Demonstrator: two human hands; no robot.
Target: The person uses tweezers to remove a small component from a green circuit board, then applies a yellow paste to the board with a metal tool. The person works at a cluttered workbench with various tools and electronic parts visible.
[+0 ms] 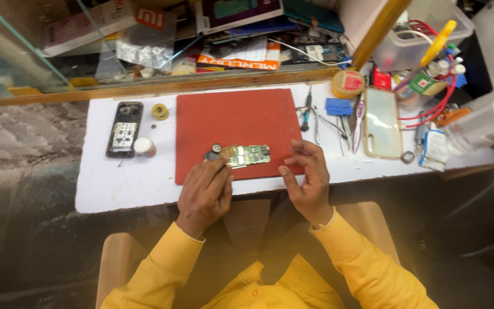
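1. White workbench (pixel 121 183) running along a wood-framed glass counter (pixel 87 51), crowded at the right end with tools and parts.
2. Red work mat (pixel 230 123) lying flat at the middle of the bench, mostly bare.
3. Left hand (pixel 204 191) resting on the mat's near edge, fingers curled narrow and pinched against the left end of the circuit board (pixel 248 155); whether anything small sits between the fingertips: cannot tell.
4. Right hand (pixel 310 180) at the mat's right edge, fingers loosely bent and half open, holding nothing, just beside the board's right end; touching it or not: cannot tell.
5. Clear phone back cover (pixel 382 123) lying apart to the right, past the tweezers (pixel 330 123) and a screwdriver (pixel 306 111).
6. Opened phone body (pixel 124 129) lying well to the left of the mat, insides exposed, untouched.
7. Green circuit board lying flat near the mat's front edge, already out of its housing; a small round dark part (pixel 215 150) just beside its left end.
8. Solder spool (pixel 159 111) and a small round tin (pixel 144 147) near the opened phone body; tape roll (pixel 347 83) at the mat's far right corner.
9. Judging by this: disassembly done, board work under way, reassembly into the housing left.
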